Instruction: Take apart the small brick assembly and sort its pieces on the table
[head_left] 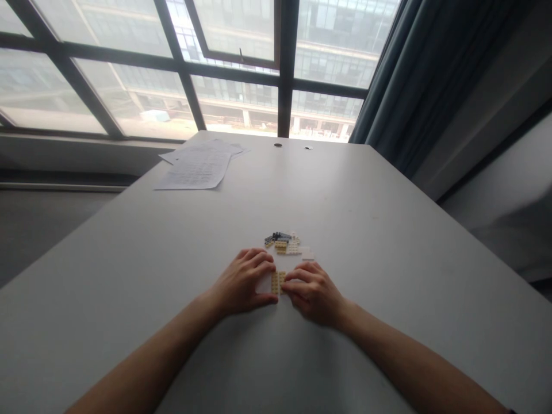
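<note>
Two tan studded toy-brick plates lie side by side on the table, with a narrow gap between them. My left hand (pixel 250 280) is curved round the left tan plate (pixel 275 283), fingers at its far end and thumb at its near end. A pale patch shows inside that grip, too unclear to name. With its fingertips, my right hand (pixel 314 291) holds the right tan plate (pixel 282 278) at its right side; the fingers hide part of it. Just beyond both hands lies a small pile of tan, white and dark grey toy bricks (pixel 281 244).
A flat white piece (pixel 307 253) lies right of the pile. Printed paper sheets (pixel 196 167) rest at the far left of the white table (pixel 388 259). Two round cable holes (pixel 278 145) are near the far edge. Windows stand behind, and a dark curtain (pixel 414 86) hangs right.
</note>
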Demonstrator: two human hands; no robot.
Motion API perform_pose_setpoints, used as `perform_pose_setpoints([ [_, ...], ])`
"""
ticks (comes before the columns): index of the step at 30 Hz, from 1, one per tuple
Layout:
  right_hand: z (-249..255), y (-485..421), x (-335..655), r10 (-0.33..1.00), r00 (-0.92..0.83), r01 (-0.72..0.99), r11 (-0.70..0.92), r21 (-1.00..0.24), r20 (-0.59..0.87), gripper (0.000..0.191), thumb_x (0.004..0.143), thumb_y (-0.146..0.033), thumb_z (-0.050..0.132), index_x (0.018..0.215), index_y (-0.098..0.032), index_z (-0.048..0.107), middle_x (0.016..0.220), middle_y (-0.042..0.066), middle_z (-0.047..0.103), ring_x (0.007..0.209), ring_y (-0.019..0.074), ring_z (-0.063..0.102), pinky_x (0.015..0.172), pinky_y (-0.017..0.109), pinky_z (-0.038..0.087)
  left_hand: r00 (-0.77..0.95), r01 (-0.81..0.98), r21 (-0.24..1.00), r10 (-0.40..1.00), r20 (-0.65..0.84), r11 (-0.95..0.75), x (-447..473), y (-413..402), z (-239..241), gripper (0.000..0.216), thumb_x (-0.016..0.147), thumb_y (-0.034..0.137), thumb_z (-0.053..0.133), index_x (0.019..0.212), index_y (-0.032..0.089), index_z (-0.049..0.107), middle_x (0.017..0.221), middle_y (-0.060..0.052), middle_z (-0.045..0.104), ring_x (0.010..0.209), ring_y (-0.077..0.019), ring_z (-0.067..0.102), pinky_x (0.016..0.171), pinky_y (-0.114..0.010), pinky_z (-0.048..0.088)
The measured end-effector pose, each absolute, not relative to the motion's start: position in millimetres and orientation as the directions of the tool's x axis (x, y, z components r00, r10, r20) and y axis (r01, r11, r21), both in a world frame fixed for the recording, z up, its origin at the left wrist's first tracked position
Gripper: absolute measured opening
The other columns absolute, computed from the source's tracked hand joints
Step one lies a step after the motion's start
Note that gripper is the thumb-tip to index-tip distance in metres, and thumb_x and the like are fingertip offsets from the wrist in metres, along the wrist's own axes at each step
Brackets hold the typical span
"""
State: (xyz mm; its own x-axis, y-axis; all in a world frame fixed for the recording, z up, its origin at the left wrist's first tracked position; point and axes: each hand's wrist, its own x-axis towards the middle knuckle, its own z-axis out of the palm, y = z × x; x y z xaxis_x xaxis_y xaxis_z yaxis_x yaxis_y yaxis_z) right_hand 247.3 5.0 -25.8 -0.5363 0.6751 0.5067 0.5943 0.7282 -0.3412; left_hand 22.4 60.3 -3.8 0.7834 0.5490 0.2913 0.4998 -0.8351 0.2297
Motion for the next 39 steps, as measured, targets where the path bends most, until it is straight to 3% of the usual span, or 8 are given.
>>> perform_pose_setpoints([
  [5, -26.5, 5.0, 246.9, 0.661, -0.554, 0.587, 0.741, -0.327, 0.506, 0.019, 0.081, -0.017, 0.059, 0.097, -0.024, 0.068, 0.098, 0.002, 0.070, 0.093, 0.0196, 0.054, 0.089, 0.038, 0.041, 0.784, 0.489, 0.246, 0.545, 0.298, -0.837, 23.0, 59.8, -3.1, 0.036, 0.077, 0.050, 0.063, 0.100, 0.023, 0.061, 0.106, -0.007, 0.061, 0.109, -0.0256, 0.050, 0.095, -0.041, 0.035],
  [18, -19.9, 2.5, 245.2, 0.676, -0.559, 0.603, 0.729, -0.325, 0.480, 0.016, 0.084, -0.018, 0.057, 0.095, -0.024, 0.067, 0.095, 0.003, 0.069, 0.093, 0.0191, 0.056, 0.089, 0.037, 0.042, 0.789, 0.491, 0.246, 0.546, 0.282, -0.836, 24.3, 58.8, -1.6, 0.039, 0.078, 0.053, 0.062, 0.102, 0.023, 0.061, 0.107, -0.007, 0.062, 0.109, -0.0254, 0.050, 0.096, -0.041, 0.036],
  [25, -21.3, 3.0, 246.0, 0.742, -0.446, 0.634, 0.656, -0.409, 0.500, 0.020, 0.085, -0.020, 0.057, 0.103, -0.021, 0.065, 0.098, 0.005, 0.068, 0.094, 0.0206, 0.055, 0.089, 0.038, 0.042, 0.756, 0.516, 0.258, 0.576, 0.310, -0.816, 21.3, 61.2, -4.3, 0.051, 0.075, 0.058, 0.062, 0.109, 0.021, 0.058, 0.111, -0.009, 0.062, 0.108, -0.0260, 0.051, 0.094, -0.041, 0.038],
  [33, -18.3, 6.0, 245.8, 0.812, -0.273, 0.667, 0.546, -0.506, 0.516, 0.018, 0.085, -0.019, 0.058, 0.100, -0.022, 0.066, 0.097, 0.006, 0.067, 0.094, 0.0216, 0.054, 0.087, 0.039, 0.042, 0.573, 0.728, 0.177, 0.730, 0.374, -0.662, 31.0, 80.9, -8.0, 0.040, 0.090, 0.036, 0.049, 0.128, 0.025, 0.050, 0.127, -0.010, 0.054, 0.118, -0.0283, 0.045, 0.094, -0.044, 0.038],
  [39, -20.3, 5.6, 245.2, 0.821, -0.248, 0.675, 0.528, -0.516, 0.515, 0.017, 0.083, -0.017, 0.059, 0.099, -0.021, 0.066, 0.096, 0.005, 0.067, 0.094, 0.0213, 0.055, 0.086, 0.038, 0.043, 0.611, 0.714, 0.132, 0.704, 0.362, -0.688, 34.1, 91.2, -13.3, 0.030, 0.088, 0.028, 0.048, 0.117, 0.028, 0.060, 0.124, -0.008, 0.056, 0.116, -0.0291, 0.045, 0.093, -0.047, 0.039],
])
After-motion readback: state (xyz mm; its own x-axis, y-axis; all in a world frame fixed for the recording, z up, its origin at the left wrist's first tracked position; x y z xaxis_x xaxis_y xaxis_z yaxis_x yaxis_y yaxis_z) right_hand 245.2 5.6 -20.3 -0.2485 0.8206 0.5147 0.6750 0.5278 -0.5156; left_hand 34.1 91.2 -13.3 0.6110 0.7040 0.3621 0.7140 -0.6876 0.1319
